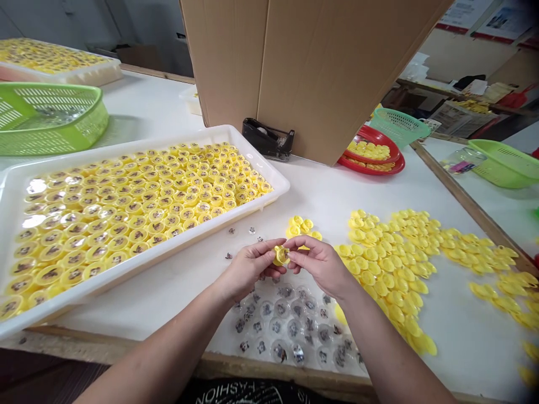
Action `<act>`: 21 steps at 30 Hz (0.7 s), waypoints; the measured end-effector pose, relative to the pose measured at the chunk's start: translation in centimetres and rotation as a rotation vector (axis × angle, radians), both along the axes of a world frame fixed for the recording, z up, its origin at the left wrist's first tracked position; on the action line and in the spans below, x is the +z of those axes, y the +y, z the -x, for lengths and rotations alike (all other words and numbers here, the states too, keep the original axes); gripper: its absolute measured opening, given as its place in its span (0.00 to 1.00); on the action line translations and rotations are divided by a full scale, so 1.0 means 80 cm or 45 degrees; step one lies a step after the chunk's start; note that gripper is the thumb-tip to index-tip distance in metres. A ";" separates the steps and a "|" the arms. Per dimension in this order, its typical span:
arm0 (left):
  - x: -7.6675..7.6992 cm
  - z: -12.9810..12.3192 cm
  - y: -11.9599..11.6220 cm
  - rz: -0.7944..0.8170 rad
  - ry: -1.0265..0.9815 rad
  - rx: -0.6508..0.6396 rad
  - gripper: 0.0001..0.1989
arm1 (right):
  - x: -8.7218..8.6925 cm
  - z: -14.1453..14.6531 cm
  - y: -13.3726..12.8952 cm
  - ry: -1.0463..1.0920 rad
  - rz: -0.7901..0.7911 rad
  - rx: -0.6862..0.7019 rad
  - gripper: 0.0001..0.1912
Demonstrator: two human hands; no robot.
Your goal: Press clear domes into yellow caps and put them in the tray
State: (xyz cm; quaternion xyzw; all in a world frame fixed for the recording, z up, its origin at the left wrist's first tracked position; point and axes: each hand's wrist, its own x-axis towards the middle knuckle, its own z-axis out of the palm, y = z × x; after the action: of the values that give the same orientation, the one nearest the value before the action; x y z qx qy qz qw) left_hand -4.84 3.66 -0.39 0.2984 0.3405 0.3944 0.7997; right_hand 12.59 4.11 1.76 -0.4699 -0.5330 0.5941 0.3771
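Observation:
A small yellow round plastic piece (279,256) with a dark print showing at its right side is pinched between both hands. My left hand (256,259) has thumb and fingers closed on its left side. My right hand (314,259) grips at its right edge; whether a clear disc is also in these fingertips, I cannot tell. Below the hands lie many clear round discs (293,327) with dark printed figures. Loose yellow pieces (379,269) spread out to the right, and a small group of yellow pieces (300,225) lies just behind my right hand.
A white tray (269,182) at left holds rows of yellow pieces with printed centres. Behind stand a black tape dispenser (268,139) and a tall cardboard box (311,73). Red plates (373,170) sit at back right, a green basket (59,132) at far left.

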 end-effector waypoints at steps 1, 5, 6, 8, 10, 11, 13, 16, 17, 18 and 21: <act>0.000 -0.001 -0.001 -0.016 0.033 0.021 0.23 | -0.003 0.002 -0.001 -0.006 -0.015 -0.038 0.08; -0.001 -0.004 -0.004 -0.114 0.220 0.088 0.24 | -0.002 0.009 -0.010 -0.136 -0.114 -0.134 0.07; -0.001 -0.005 -0.005 -0.149 0.280 0.093 0.24 | 0.000 0.010 -0.013 -0.184 -0.159 -0.130 0.08; -0.001 -0.006 -0.006 -0.219 0.385 0.098 0.22 | 0.005 0.011 -0.019 -0.298 -0.270 -0.094 0.11; -0.002 -0.007 -0.008 -0.279 0.461 0.098 0.21 | 0.009 0.011 -0.023 -0.439 -0.390 -0.073 0.14; -0.002 -0.007 -0.009 -0.304 0.483 0.101 0.20 | 0.011 0.011 -0.024 -0.509 -0.442 -0.075 0.14; -0.002 -0.008 -0.011 -0.344 0.508 0.113 0.20 | 0.013 0.011 -0.025 -0.608 -0.526 -0.089 0.12; 0.000 -0.009 -0.012 -0.373 0.518 0.131 0.20 | 0.016 0.011 -0.026 -0.691 -0.634 -0.083 0.13; 0.001 -0.009 -0.013 -0.368 0.511 0.133 0.21 | 0.017 0.011 -0.027 -0.717 -0.670 -0.079 0.13; 0.002 -0.009 -0.013 -0.354 0.498 0.133 0.21 | 0.018 0.011 -0.028 -0.741 -0.700 -0.078 0.13; 0.006 -0.009 -0.013 -0.302 0.458 0.138 0.22 | 0.021 0.012 -0.031 -0.778 -0.733 -0.093 0.12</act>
State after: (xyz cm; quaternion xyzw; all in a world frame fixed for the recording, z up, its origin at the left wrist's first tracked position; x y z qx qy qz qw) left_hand -4.11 2.59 0.08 0.4372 0.4445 0.4145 0.6629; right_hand 11.66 1.62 3.48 -0.5185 -0.7476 0.2403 0.3384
